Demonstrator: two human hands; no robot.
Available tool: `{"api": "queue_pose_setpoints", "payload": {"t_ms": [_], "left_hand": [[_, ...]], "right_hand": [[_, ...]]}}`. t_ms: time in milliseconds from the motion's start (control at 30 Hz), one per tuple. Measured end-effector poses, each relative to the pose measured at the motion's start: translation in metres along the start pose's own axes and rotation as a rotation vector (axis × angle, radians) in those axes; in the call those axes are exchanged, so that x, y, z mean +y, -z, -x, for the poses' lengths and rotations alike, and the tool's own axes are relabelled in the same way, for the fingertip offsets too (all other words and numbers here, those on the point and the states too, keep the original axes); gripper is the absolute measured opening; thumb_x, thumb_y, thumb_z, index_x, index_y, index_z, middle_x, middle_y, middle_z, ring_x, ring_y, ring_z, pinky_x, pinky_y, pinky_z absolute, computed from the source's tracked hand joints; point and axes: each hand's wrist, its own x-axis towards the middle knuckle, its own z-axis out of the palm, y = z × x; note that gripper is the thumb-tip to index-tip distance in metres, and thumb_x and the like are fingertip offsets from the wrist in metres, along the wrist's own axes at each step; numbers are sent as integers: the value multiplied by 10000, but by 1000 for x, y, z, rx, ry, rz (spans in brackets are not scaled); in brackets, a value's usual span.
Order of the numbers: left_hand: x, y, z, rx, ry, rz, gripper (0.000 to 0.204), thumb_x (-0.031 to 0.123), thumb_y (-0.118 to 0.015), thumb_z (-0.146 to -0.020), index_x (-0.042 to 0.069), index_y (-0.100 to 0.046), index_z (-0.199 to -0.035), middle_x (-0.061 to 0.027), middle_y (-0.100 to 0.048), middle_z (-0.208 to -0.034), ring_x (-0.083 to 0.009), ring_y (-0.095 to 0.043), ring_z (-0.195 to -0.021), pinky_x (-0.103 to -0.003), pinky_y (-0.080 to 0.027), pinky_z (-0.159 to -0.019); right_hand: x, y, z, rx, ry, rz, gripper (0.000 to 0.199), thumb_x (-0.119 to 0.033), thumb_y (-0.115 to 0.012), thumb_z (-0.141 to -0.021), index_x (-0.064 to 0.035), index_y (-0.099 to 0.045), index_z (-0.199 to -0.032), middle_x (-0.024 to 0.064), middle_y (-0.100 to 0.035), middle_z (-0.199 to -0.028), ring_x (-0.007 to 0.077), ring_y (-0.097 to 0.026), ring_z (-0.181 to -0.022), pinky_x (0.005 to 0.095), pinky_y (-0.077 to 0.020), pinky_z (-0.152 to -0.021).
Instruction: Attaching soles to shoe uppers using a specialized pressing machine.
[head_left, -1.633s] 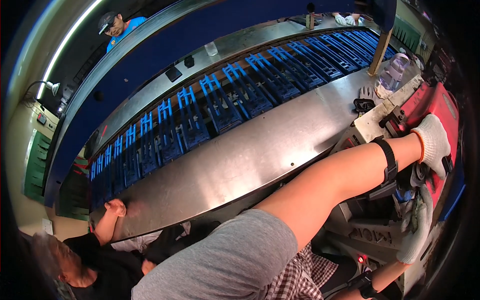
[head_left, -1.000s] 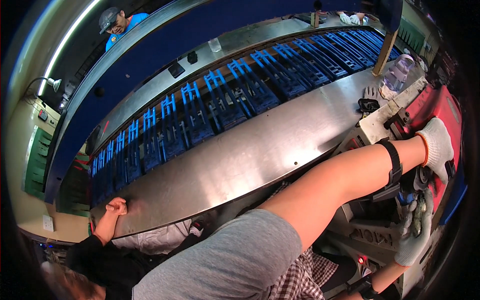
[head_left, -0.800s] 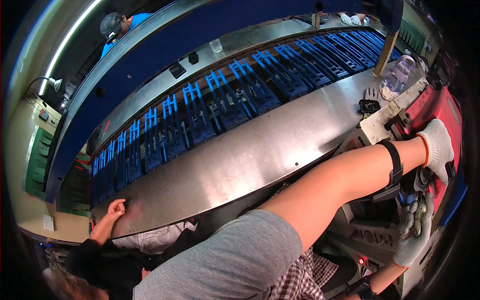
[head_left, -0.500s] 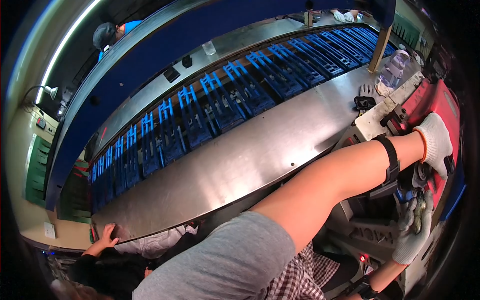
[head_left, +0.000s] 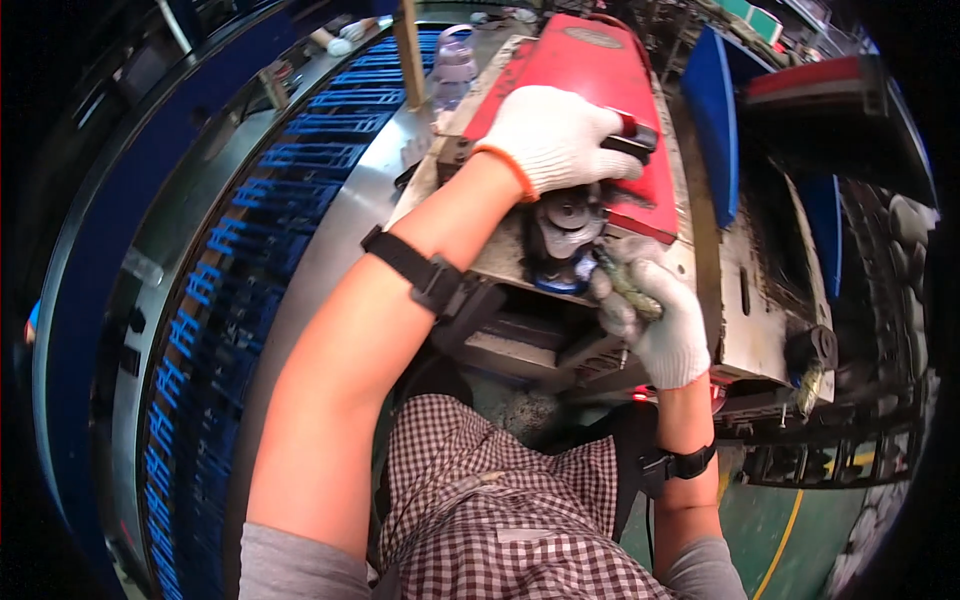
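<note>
Our left hand (head_left: pixel 555 135) grips the red machine's (head_left: pixel 590 70) black handle (head_left: pixel 635 145); our right hand (head_left: pixel 655 320) clasps a tool (head_left: pixel 625 285) beside its spindle (head_left: pixel 565 215), risking pinched fingers.

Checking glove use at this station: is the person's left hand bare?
No, the left hand wears a white knit glove with an orange cuff as it rests on the red machine cover.

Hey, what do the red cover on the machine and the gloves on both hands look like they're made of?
The red cover looks like painted sheet metal: flat, smooth, slightly glossy, scuffed at the edges. The left hand and right hand wear white knit gloves, probably cotton, going by the fuzzy ribbed texture; the left cuff has orange trim.
</note>
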Motion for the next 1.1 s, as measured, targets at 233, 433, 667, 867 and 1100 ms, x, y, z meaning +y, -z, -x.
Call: {"api": "queue_pose_setpoints", "payload": {"t_ms": [233, 433, 667, 867, 1100], "left_hand": [[1, 6, 2, -53, 17, 40, 523, 632, -658, -864, 147, -780, -1016, -180, -748, -885, -369, -733, -890, -470, -567, -821], [-1, 0, -3, -116, -40, 6, 547, 612, -643, -815, 160, -808, -1076, -126, -780, -990, -316, -745, -955, -450, -579, -841], [-1, -24, -30, -223, 77, -31, 680, 742, -706, -695, 217, -828, -1111, -49, -797, -1087, -265, -747, -1036, -484, -546, -860], [-4, -30, -22, -190, 81, -45, 661, 732, -709, -702, 229, -828, -1115, -32, -794, -1069, -256, -743, -1024, -480, -537, -850], [6, -22, -23, -160, 19, 13, 631, 699, -693, -717, 230, -827, -1116, -43, -796, -1084, -264, -744, -1043, -500, -551, -825]], "right_hand": [[1, 5, 0, -50, -20, 7, 311, -283, -653, -961, -83, -628, -1197, 165, -689, -1004, 156, -547, -636, 260, -425, -556], [-5, 14, -11, -28, 102, 769, 366, -204, -605, -906, -86, -638, -1251, 69, -678, -983, 117, -598, -670, 211, -469, -542], [11, 49, -28, -137, -25, -170, 394, -147, -579, -1014, -56, -543, -1396, 199, -661, -1056, 129, -505, -579, 214, -455, -488], [23, 48, -29, 30, 75, -67, 387, -229, -567, -1062, -87, -527, -1420, 133, -691, -1025, 94, -476, -535, 246, -565, -659], [16, 17, -6, 267, 133, 9, 373, -231, -580, -1039, -91, -553, -1384, 141, -716, -993, 75, -466, -532, 243, -546, -619]]}}
